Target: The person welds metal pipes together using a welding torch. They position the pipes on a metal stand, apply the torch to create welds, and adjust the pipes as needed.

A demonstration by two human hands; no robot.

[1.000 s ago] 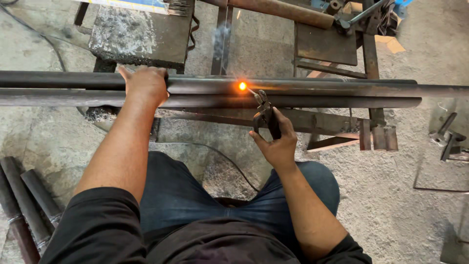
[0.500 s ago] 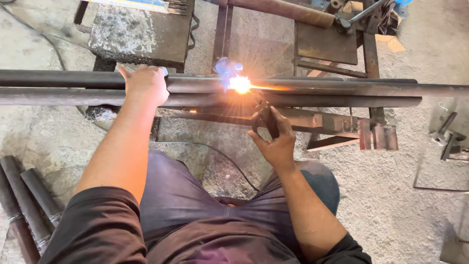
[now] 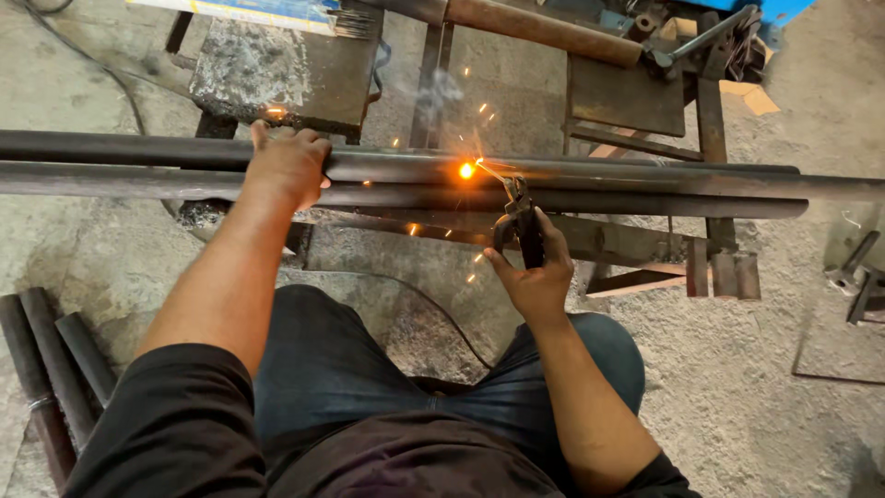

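Left hand (image 3: 288, 168) palm down, fingers wrapped over the top of the pipes (image 3: 599, 184), which lie side by side across the stand (image 3: 636, 242), touching. Right hand (image 3: 535, 272) fisted tight on the electrode holder (image 3: 521, 221), just below the pipes. Rod tip meets the pipes at the glowing spot (image 3: 466, 170), between the hands; sparks scatter around it. Short tubes (image 3: 51, 364) on the floor at left. Metal plate (image 3: 286, 74) behind the pipes.

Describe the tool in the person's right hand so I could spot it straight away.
Find the long steel pipes lying across the view. Just below the glowing orange spot on them, the right hand grips a black clamp-like electrode holder. Only it carries a thin rod up to the sparks.
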